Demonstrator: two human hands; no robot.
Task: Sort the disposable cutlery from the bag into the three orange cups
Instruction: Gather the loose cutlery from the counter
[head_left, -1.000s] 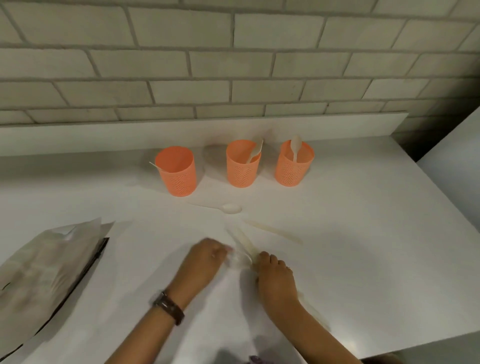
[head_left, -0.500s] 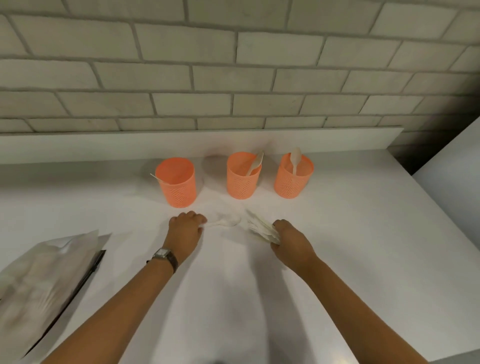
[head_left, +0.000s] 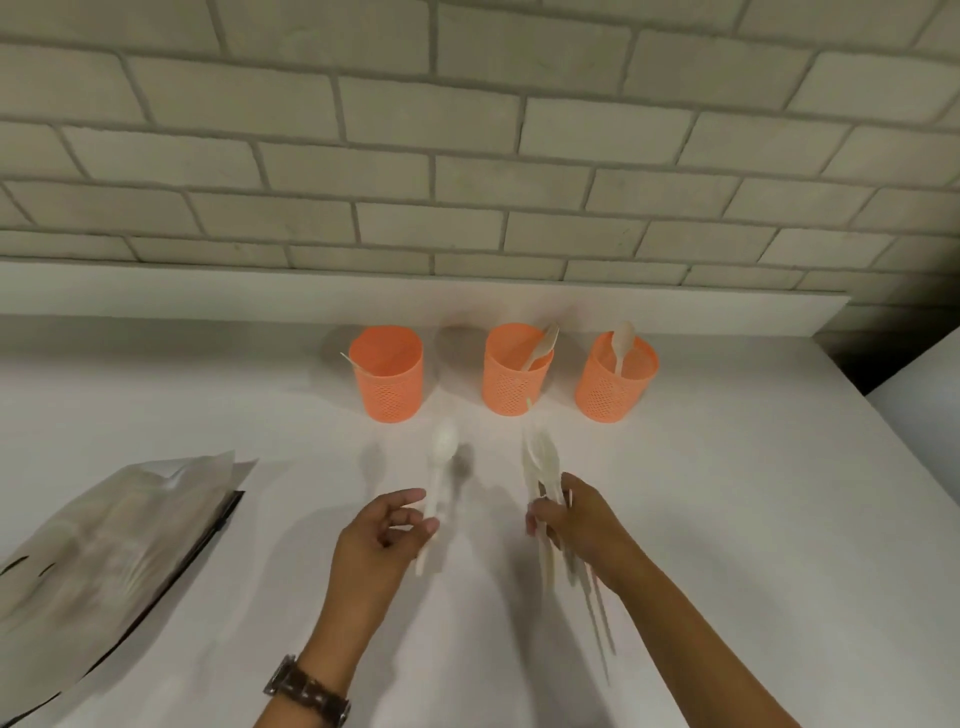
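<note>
Three orange mesh cups stand in a row near the back ledge: the left cup (head_left: 387, 372), the middle cup (head_left: 515, 369) with a pale utensil leaning in it, and the right cup (head_left: 615, 376) holding a spoon. My left hand (head_left: 382, 535) pinches a white plastic spoon (head_left: 441, 467) by its handle, bowl pointing toward the cups. Several pale cutlery pieces (head_left: 543, 467) are bunched in the grip of my right hand (head_left: 579, 519), their ends sticking out past both sides of the fist. Both hands hover above the counter in front of the cups.
The grey plastic bag (head_left: 109, 540) lies flat at the left on the white counter (head_left: 727, 519). A brick wall and a low white ledge (head_left: 208, 291) run behind the cups. The counter's right edge drops off at the far right.
Both hands have lifted off the counter and drawn back toward me. The left hand picked up the spoon that lay before the cups; the right hand now holds its bundle upright.
</note>
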